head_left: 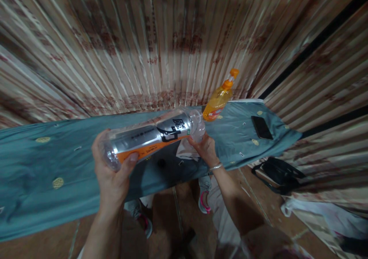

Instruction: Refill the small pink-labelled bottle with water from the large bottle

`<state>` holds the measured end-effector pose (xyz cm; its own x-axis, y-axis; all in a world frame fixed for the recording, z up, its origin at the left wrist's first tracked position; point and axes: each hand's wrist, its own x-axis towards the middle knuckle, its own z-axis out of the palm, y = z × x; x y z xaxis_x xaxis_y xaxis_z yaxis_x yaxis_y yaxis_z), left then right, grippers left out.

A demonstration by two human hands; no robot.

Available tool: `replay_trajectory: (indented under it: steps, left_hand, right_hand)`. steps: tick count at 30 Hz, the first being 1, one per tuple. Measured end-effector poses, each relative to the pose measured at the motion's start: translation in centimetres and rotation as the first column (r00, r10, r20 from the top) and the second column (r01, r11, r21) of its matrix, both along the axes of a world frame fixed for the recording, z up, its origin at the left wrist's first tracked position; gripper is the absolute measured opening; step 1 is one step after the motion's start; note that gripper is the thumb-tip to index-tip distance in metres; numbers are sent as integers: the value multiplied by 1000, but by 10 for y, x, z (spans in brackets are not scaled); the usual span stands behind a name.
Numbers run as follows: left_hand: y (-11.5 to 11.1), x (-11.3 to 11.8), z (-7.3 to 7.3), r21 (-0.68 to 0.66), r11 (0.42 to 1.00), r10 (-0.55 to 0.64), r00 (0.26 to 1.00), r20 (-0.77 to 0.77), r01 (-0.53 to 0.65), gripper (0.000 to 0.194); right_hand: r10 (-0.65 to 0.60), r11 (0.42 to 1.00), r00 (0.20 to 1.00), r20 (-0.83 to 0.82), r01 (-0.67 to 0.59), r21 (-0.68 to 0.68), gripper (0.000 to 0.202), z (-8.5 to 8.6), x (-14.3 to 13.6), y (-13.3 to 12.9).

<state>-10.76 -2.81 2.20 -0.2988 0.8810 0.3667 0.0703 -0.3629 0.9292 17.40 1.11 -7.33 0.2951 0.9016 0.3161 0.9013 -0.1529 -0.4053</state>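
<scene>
1. At the centre of the frame, a clear bottle (152, 136) lies on its side in the air above a blue cloth (57, 155).
2. My left hand (113, 174) clasps the bottle's base, thumb on the orange label.
3. My right hand (204, 148) grips the neck end, with a crumpled rag (185, 151) beneath it.
4. Upper right: an orange bottle (218, 100); a phone (261, 127) lies well apart from it.

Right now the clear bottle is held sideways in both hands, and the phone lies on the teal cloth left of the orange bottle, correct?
Not quite. In the head view the phone lies right of the orange bottle, not left. The rest holds: left hand and right hand hold the clear bottle sideways over the teal cloth.
</scene>
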Motion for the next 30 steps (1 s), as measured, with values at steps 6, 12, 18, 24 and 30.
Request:
replay_trajectory:
  steps: [6, 12, 18, 24, 30]
  left_hand:
    - [1, -1, -3, 17, 1000, 5, 999, -38, -5, 84]
    - [2, -4, -5, 12, 1000, 6, 999, -51, -5, 83]
    - [2, -2, -3, 21, 1000, 0, 1000, -14, 0, 81]
    - [1, -2, -4, 13, 1000, -1, 999, -34, 1, 83]
    - [1, -3, -4, 21, 1000, -3, 999, -41, 3, 82]
  right_hand:
    - [-45, 999, 991, -128, 45, -1, 42, 5, -3, -1]
    - [-23, 999, 989, -148, 27, 25, 42, 4, -1, -1]
    - [-37, 999, 985, -166, 33, -24, 43, 10, -2, -2]
    - [-46, 999, 990, -137, 45, -11, 42, 10, -4, -2]
    - [-40, 999, 994, -97, 39, -6, 45, 6, -2, -1]
